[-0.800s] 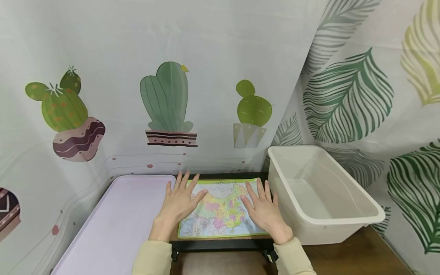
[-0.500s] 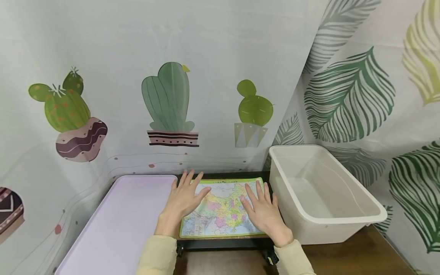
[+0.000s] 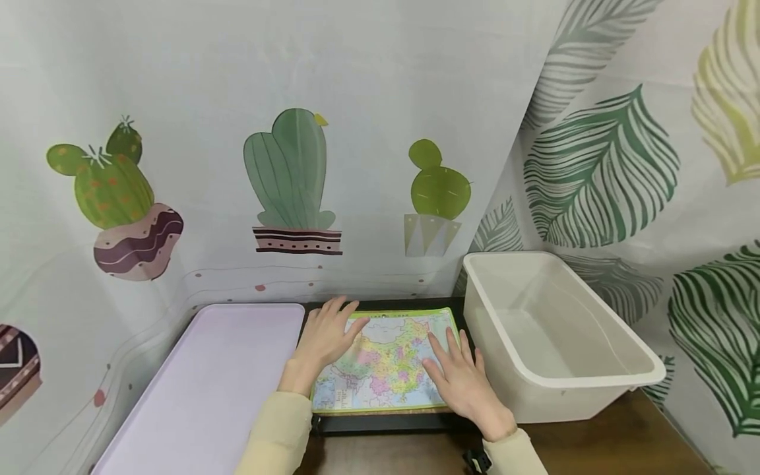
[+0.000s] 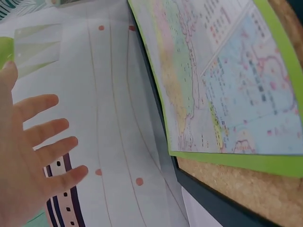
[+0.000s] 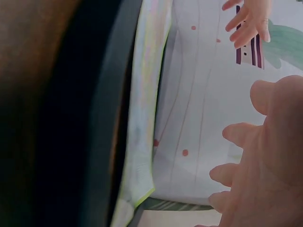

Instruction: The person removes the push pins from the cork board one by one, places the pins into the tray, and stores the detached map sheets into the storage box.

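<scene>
A colourful map sheet (image 3: 380, 369) with a bright green border lies on a cork-topped board (image 4: 208, 179) edged by a dark frame (image 3: 392, 424). My left hand (image 3: 326, 333) is over the map's left end, fingers spread and slightly bent. My right hand (image 3: 466, 382) is over its right end, fingers also spread. In the left wrist view the left hand (image 4: 28, 161) is apart from the map, with nothing in its fingers. The right wrist view shows the right hand (image 5: 270, 156) apart from the map too, and holding nothing. The hands hide parts of the map's side edges.
A pale lilac tray (image 3: 220, 382) lies to the left of the board. On the right stands a deep off-white plastic bin (image 3: 493, 330), close beside the board. A brown wooden table (image 3: 605, 439) is beneath, and a curtain (image 3: 368, 132) printed with cacti hangs behind.
My left hand has shifted to the right, and its fingers are more bent. My right hand has moved slightly right and nearer to me. The map stays in place on the board.
</scene>
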Action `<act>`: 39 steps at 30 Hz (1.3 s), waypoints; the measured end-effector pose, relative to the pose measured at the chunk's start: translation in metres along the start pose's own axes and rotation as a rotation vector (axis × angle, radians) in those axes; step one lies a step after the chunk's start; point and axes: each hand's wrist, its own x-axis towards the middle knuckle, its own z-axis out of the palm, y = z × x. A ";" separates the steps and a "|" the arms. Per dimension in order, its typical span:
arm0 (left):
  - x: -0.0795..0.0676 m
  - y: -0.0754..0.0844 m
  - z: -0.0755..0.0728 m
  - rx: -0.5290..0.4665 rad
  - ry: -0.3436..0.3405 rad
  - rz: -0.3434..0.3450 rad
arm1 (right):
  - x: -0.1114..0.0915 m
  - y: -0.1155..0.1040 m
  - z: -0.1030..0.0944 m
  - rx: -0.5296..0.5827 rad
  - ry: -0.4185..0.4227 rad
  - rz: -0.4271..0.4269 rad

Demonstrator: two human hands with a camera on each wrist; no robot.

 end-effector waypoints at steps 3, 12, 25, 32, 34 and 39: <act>0.007 0.000 0.003 0.007 0.018 0.015 | -0.002 0.003 0.002 0.015 -0.007 0.011; 0.024 -0.002 0.015 0.060 -0.003 0.038 | -0.008 0.009 0.011 0.033 -0.032 0.021; 0.046 -0.002 0.033 0.089 -0.072 0.077 | -0.014 0.018 0.015 0.044 -0.069 0.049; 0.045 -0.008 0.041 0.092 -0.099 0.069 | -0.020 0.019 0.022 0.077 -0.117 0.055; 0.044 -0.010 0.043 0.098 -0.103 0.077 | -0.021 0.019 0.024 0.078 -0.134 0.059; 0.051 -0.008 0.048 0.096 -0.118 0.111 | -0.026 0.023 0.023 0.055 -0.148 0.068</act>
